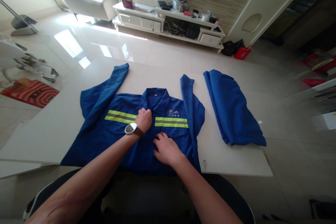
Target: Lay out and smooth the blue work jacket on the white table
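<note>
A blue work jacket (147, 147) with yellow-green and grey reflective stripes lies front side up on a white table (231, 162), its collar pointing away from me. Both sleeves are folded upward along its sides. My left hand (143, 120), wearing a watch (130, 128) on a brown strap, is closed at the front opening just below the collar, its fingertips hidden against the cloth. Below the right-hand stripe, my right hand (168, 148) rests on the jacket front near a pocket flap, fingers slightly bent and apart. White lettering marks the chest above that stripe.
A folded blue garment (233, 108) lies on the table to the right. Past the table stand a white TV cabinet (139, 21) with assorted items and a white padded bench (88, 1). A red patterned bag (30, 92) is at the left, near a chair base.
</note>
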Tool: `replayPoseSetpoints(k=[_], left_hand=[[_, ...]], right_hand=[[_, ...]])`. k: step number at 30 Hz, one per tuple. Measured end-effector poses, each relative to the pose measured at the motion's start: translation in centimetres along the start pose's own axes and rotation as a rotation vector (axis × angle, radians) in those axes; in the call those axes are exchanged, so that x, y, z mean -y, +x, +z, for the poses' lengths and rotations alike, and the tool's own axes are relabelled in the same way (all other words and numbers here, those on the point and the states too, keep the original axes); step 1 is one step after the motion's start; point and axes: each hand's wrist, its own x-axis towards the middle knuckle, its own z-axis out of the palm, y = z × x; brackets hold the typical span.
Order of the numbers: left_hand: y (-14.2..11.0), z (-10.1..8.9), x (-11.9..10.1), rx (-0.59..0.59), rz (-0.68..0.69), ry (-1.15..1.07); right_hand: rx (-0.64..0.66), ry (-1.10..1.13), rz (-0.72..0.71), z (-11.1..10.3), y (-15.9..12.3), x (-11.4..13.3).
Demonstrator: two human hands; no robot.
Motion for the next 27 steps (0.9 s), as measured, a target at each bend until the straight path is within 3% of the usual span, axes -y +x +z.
replayPoseSetpoints(k=[12,27], left_hand=[[0.3,0.1,1.5,-0.036,-0.013,-0.047],[-0.1,-0.3,2.6,0.019,0.134,-0.058]], right_hand=[[-0.033,0.012,-0.037,0.8,-0.1,-0.7],[-0.033,0.037,-0.03,1.0,0.0,-0.9]])
